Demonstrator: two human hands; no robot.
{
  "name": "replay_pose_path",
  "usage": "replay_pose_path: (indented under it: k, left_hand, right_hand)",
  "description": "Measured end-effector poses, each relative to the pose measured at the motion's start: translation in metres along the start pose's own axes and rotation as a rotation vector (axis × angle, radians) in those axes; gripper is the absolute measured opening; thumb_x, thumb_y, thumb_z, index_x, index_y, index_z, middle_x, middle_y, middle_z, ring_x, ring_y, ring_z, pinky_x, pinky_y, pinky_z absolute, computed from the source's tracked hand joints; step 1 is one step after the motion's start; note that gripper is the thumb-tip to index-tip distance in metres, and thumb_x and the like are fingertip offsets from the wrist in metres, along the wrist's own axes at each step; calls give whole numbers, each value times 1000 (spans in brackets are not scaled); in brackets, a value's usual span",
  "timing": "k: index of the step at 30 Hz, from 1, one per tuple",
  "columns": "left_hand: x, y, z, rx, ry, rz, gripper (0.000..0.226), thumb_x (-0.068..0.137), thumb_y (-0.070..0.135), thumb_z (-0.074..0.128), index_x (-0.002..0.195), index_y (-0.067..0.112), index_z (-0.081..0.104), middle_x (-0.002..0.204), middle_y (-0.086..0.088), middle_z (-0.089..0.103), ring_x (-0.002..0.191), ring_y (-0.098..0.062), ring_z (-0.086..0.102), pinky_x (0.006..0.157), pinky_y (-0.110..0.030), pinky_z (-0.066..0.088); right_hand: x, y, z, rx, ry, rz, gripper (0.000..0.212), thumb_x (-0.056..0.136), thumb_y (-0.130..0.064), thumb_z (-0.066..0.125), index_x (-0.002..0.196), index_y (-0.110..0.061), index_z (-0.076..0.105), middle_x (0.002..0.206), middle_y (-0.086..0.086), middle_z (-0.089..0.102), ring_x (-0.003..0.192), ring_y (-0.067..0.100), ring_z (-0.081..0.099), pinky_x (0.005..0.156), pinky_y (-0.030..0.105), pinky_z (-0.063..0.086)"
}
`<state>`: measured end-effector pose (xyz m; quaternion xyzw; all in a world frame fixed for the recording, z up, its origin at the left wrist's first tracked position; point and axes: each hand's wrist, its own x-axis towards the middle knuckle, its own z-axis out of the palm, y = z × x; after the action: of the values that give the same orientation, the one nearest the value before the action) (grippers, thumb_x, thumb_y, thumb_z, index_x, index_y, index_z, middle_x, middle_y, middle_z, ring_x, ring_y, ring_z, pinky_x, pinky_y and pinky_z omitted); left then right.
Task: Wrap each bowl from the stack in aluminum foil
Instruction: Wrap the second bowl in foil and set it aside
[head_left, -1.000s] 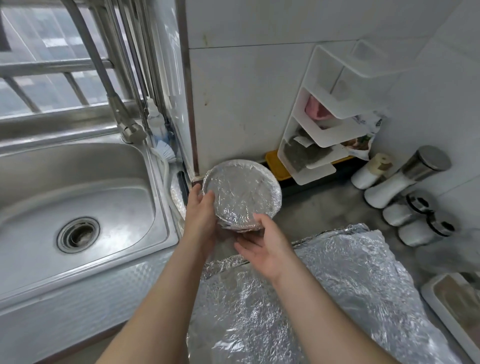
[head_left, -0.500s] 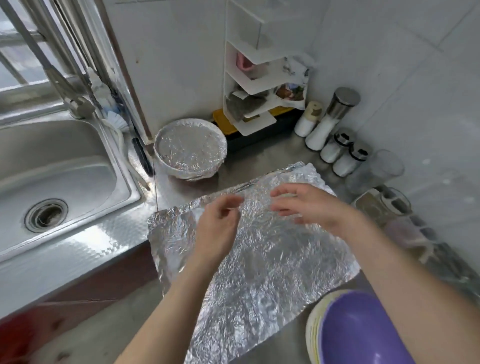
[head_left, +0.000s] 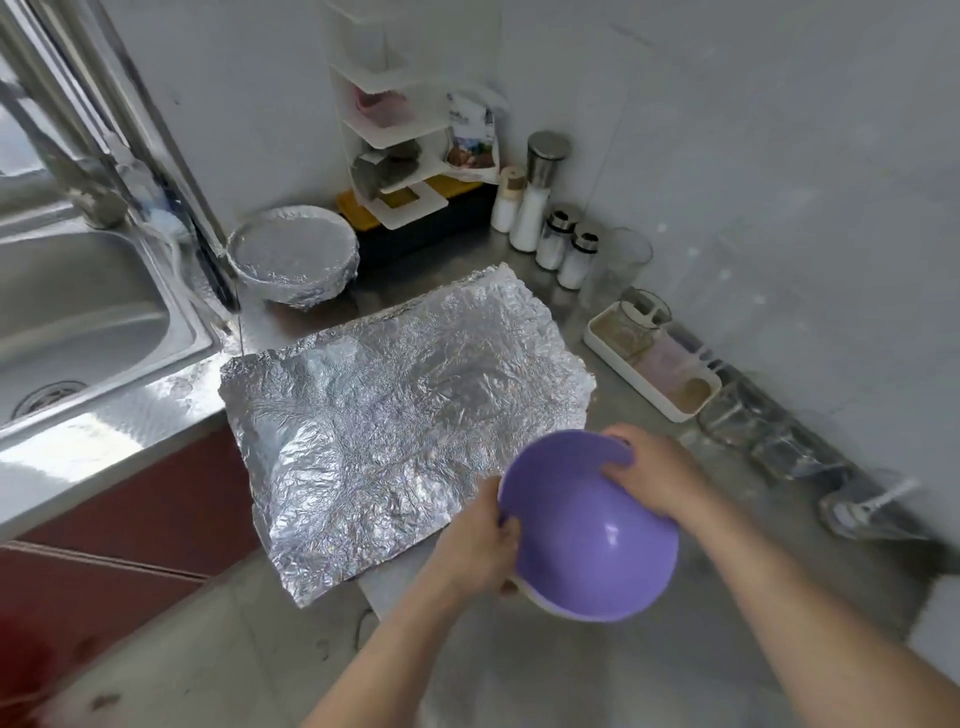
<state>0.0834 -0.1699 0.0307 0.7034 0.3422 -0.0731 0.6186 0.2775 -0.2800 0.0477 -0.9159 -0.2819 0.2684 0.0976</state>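
Gripping the purple bowl (head_left: 587, 530) with both hands, just off the near right corner of the foil sheet (head_left: 395, 405). Curling the left hand (head_left: 480, 545) round the bowl's left rim, fingertips hooking over the edge onto the purple inside. Clamping the right hand (head_left: 649, 478) on the far right rim, fingers bent over the lip and pressing the inner wall. Holding the bowl with its open side tipped up toward the camera, its left rim overlapping the sheet's near right edge in the head view. Showing a pale band beneath the near rim, possibly the bowl's own outer wall, possibly another bowl nested under it; too blurred to say.

Lying spread out and crinkled on the steel counter (head_left: 457, 270), the sheet itself, with its near left corner hanging past the counter's front edge.

Standing beyond the sheet's far left corner and apart from it, a foil-wrapped bowl (head_left: 293, 260), covered over top and sides. Lying left of the sheet, a steel sink (head_left: 78, 312). Standing beyond the sheet's far edge against the wall, a white shelf rack (head_left: 395, 156). Clustering beyond the far right corner, several white shakers (head_left: 530, 208) with metal caps. Sitting right of the sheet, a white compartment tray (head_left: 652, 358).
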Motion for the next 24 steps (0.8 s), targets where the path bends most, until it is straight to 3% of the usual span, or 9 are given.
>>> replay_pose_path:
  k: [2, 5, 9, 12, 16, 18, 20, 22, 24]
  left_hand:
    - [1, -3, 19, -70, 15, -28, 35, 93, 21, 41, 128, 26, 41, 112, -7, 60, 85, -26, 68, 66, -46, 61]
    - [4, -5, 58, -62, 33, -35, 55, 79, 33, 42, 133, 25, 37, 117, -11, 62, 101, -34, 65, 80, -49, 58]
    - [17, -1, 111, -218, -42, -65, 61, 69, 37, 43, 128, 23, 35, 114, -9, 62, 108, -32, 63, 92, -49, 52]
    - [28, 7, 137, -356, -116, -81, 62, 71, 43, 52, 130, 32, 35, 118, 2, 61, 104, -15, 61, 99, -41, 50]
    - [32, 15, 155, -388, -284, -16, 68, 75, 54, 63, 134, 36, 37, 110, 12, 60, 86, -5, 54, 81, -29, 48]
    - [29, 27, 148, -309, -323, 21, 61, 82, 50, 64, 136, 34, 44, 114, 13, 62, 92, -6, 57, 85, -31, 49]
    - [30, 35, 128, -86, -168, 151, 55, 86, 42, 61, 137, 26, 51, 126, 2, 64, 106, -13, 61, 95, -36, 47]
    - [33, 31, 93, 287, 124, 316, 54, 84, 30, 57, 137, 18, 54, 135, -8, 57, 121, -24, 55, 102, -33, 41]
    - [35, 19, 53, 608, 303, 314, 58, 84, 23, 56, 141, 20, 48, 147, -11, 42, 134, -31, 41, 106, -36, 37]
  right_hand:
    - [-6, 6, -3, -84, 165, 28, 18, 81, -28, 67, 97, -29, 58, 95, -1, 65, 84, 24, 61, 67, 33, 47]
    - [-13, 17, -9, -173, 337, 35, 19, 83, -23, 65, 87, -22, 47, 95, 4, 57, 78, 31, 56, 61, 34, 41]
    - [-18, 34, -20, -266, 446, 32, 10, 90, -17, 60, 99, -16, 57, 103, 9, 62, 94, 35, 62, 70, 36, 46]
    - [-19, 49, -32, -430, 508, 60, 24, 89, -11, 58, 111, -19, 62, 114, 6, 64, 108, 31, 55, 83, 39, 44]
    - [-21, 52, -43, -360, 511, 29, 46, 86, -6, 55, 130, -20, 56, 136, 3, 53, 125, 31, 43, 100, 45, 37]
    - [-19, 41, -44, -183, 582, -121, 50, 82, 2, 52, 129, -13, 59, 132, 9, 57, 123, 35, 47, 102, 47, 38]
    - [-14, 17, -38, 85, 563, -239, 49, 81, 6, 49, 126, -9, 63, 119, 12, 64, 112, 32, 56, 100, 43, 42]
    - [-9, -14, -26, 342, 409, -180, 46, 85, 2, 49, 126, -12, 63, 103, 4, 62, 95, 18, 56, 89, 29, 43]
    - [-7, -40, -6, 598, 217, -36, 44, 87, -2, 51, 127, -14, 62, 98, -1, 59, 85, 12, 52, 78, 24, 40]
